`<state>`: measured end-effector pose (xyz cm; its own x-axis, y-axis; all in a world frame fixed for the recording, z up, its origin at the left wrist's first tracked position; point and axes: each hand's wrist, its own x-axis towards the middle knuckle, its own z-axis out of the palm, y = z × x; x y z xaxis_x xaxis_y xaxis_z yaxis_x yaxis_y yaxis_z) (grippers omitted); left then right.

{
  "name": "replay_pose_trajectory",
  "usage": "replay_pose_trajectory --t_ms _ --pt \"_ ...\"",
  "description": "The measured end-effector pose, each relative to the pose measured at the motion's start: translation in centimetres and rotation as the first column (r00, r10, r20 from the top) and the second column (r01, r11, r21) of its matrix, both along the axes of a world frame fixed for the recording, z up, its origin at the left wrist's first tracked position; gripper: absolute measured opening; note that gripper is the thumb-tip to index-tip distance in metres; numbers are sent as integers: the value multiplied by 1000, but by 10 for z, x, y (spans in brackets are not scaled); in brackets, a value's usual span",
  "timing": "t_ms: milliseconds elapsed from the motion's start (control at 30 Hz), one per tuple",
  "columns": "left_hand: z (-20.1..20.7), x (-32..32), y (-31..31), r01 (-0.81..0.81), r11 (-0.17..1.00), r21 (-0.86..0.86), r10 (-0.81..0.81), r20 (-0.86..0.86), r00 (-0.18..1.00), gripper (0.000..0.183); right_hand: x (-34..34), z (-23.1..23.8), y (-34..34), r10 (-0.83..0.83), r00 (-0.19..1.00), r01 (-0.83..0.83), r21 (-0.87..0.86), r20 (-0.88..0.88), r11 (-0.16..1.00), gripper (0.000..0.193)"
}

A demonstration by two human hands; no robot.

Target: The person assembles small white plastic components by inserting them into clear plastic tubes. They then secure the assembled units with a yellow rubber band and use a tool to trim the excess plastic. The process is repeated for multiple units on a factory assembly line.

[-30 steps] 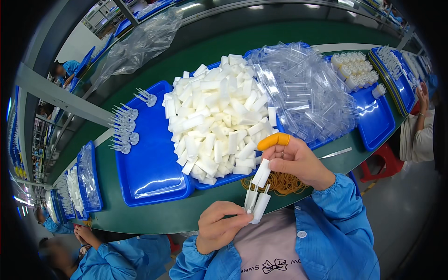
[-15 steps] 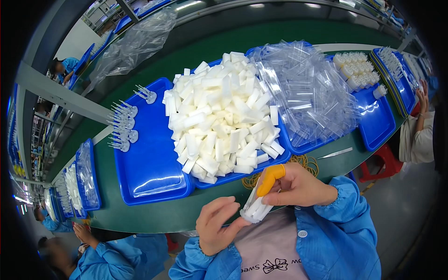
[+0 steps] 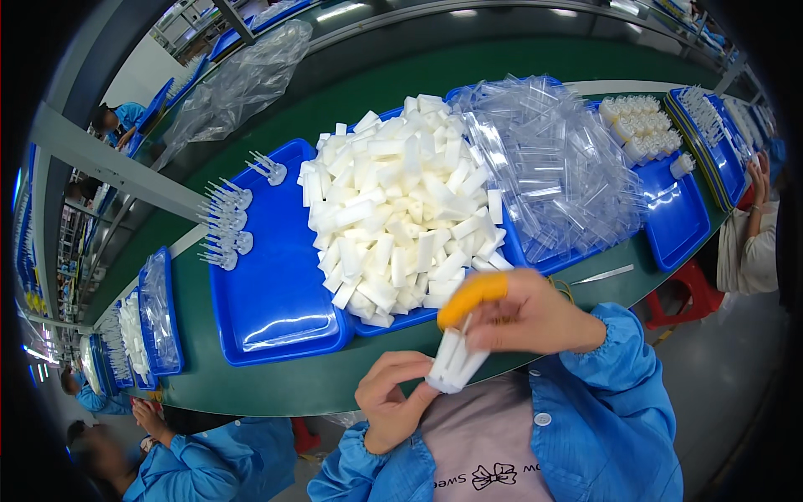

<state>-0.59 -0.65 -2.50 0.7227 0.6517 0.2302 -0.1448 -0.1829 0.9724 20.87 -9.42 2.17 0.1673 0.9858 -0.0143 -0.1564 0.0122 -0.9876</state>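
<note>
In front of my chest is a bundle of white foam strips (image 3: 458,358) standing on a round, pale plastic base, slightly tilted. My left hand (image 3: 391,402) pinches the base between thumb and fingers. At the bundle's upper end is my right hand (image 3: 535,314), with an orange-yellow finger cot (image 3: 473,298) on one finger. Its fingers are curled in and blurred, the thumb lying against the strip tops. A thin tan line shows between those fingers, too smeared to name.
Beyond my hands lies a heap of white foam pieces (image 3: 393,209). Right of it are clear plastic sleeves (image 3: 544,167); left, a blue tray (image 3: 268,293) with pronged white bases (image 3: 226,222). Tweezers (image 3: 604,274) and yellow rubber bands (image 3: 563,289) lie near the edge. Co-workers sit either side.
My right hand has moved up and left, from alongside the strips to their top end, now covering most of the rubber bands. The bundle stands more upright; my left hand still holds its base.
</note>
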Motion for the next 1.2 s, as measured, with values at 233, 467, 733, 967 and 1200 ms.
replay_pose_trajectory --t_ms 233,467,733,967,1200 --pt "0 4 5 -123 991 -53 123 -17 992 25 22 -33 26 -263 371 217 192 891 957 19" --pt "1 1 6 -144 989 -24 142 -58 988 21 25 -29 16 -361 347 160 325 866 932 16" --pt "4 7 4 -147 989 -11 146 -53 988 21 22 -41 25 -252 152 135 233 956 963 20" --pt "2 4 6 -155 988 9 155 -61 986 21 23 -22 2 -294 639 255 165 711 953 23" --pt "15 5 3 -19 941 338 47 -73 996 24 31 -14 -3 -187 982 186 -68 -2 980 19"
